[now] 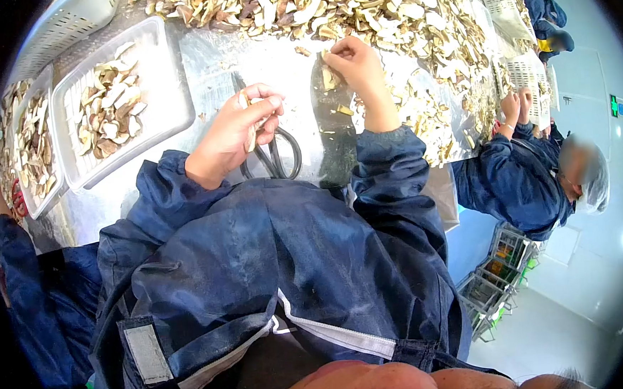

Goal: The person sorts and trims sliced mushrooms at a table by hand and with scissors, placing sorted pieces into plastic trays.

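Our left hand (237, 126) curls around mushroom slices (252, 138); if we loosen up, they could drop by those black handles (299, 152). Our right hand (361, 69) pinches nearly closed near the pile (416, 35), can't tell if it's gripping anything.

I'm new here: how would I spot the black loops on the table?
Start at the big heap of slices and come down the picture to the person's left hand. Just below and right of it, two rounded loops lie on the table, apparently scissor handles. Their black colour sets them apart from the red loops at far left.
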Available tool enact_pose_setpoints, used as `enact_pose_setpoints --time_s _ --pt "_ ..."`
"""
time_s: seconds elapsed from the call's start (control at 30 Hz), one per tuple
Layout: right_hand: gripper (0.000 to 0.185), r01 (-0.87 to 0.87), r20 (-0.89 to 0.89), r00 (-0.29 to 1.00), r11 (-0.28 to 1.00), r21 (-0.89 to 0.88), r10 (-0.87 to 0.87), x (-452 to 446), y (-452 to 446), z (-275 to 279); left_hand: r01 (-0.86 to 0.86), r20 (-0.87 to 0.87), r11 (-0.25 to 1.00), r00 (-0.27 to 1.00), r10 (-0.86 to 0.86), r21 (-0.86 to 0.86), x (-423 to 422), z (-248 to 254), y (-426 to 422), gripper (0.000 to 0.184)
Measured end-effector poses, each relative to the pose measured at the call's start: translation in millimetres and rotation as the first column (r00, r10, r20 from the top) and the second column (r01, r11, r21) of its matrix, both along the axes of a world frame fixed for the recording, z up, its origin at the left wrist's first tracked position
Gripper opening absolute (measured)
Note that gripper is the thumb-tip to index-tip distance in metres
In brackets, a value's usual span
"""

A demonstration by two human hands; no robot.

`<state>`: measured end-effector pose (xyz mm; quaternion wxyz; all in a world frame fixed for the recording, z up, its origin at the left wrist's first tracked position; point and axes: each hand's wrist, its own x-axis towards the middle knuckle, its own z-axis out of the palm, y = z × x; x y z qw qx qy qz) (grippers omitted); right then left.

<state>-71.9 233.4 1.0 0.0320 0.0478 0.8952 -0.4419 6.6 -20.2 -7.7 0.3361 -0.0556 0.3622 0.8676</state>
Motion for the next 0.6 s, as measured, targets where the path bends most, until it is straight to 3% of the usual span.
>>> enact_pose_setpoints --time_s 0.1,0.2,0.27,0.33,0.4,0.43,0.53,0.6 --pt "0.020 0.019 -0.002 1.000 0.941 -0.338 -0.021 18.0 -5.2 24.5 -0.017 -0.029 1.000 0.999 0.017 0.005 -0.2 0.0 -0.2 0.021" --pt "0.017 -0.068 0.035 0.995 0.893 -0.445 0.094 46.0 -30.8 63.1 -0.050 0.034 0.996 0.998 0.047 0.078 1.0 6.6 3.5 0.032" --pt "0.020 -0.185 0.075 0.961 0.824 -0.536 0.265 57.6 -40.2 69.8 -0.047 0.094 0.995 0.995 0.038 0.088 0.8 18.5 6.3 0.036" --pt "0.024 -0.102 0.015 0.993 0.936 -0.338 0.113 54.7 -35.1 53.5 -0.045 0.120 0.994 0.992 0.033 0.100 1.9 19.4 5.5 0.037" --pt "0.025 -0.007 -0.019 1.000 0.996 0.093 0.009 52.6 -24.3 41.4 -0.041 0.108 0.992 0.994 0.029 0.119 3.1 9.0 2.2 0.033" --pt "0.026 0.049 -0.055 0.998 0.951 0.305 -0.034 51.3 -20.0 37.6 -0.031 0.084 0.990 0.996 0.019 0.141 2.0 5.1 1.2 0.030" --pt "0.026 0.018 -0.126 0.991 0.882 0.471 0.047 69.1 -21.6 25.5 0.005 0.046 0.980 0.999 -0.015 0.200 2.8 -3.3 -1.1 0.020" --pt "0.025 0.037 -0.186 0.981 0.880 0.474 0.060 76.0 -20.7 16.4 0.028 0.031 0.971 0.999 -0.036 0.238 1.5 -4.0 -1.3 0.014"
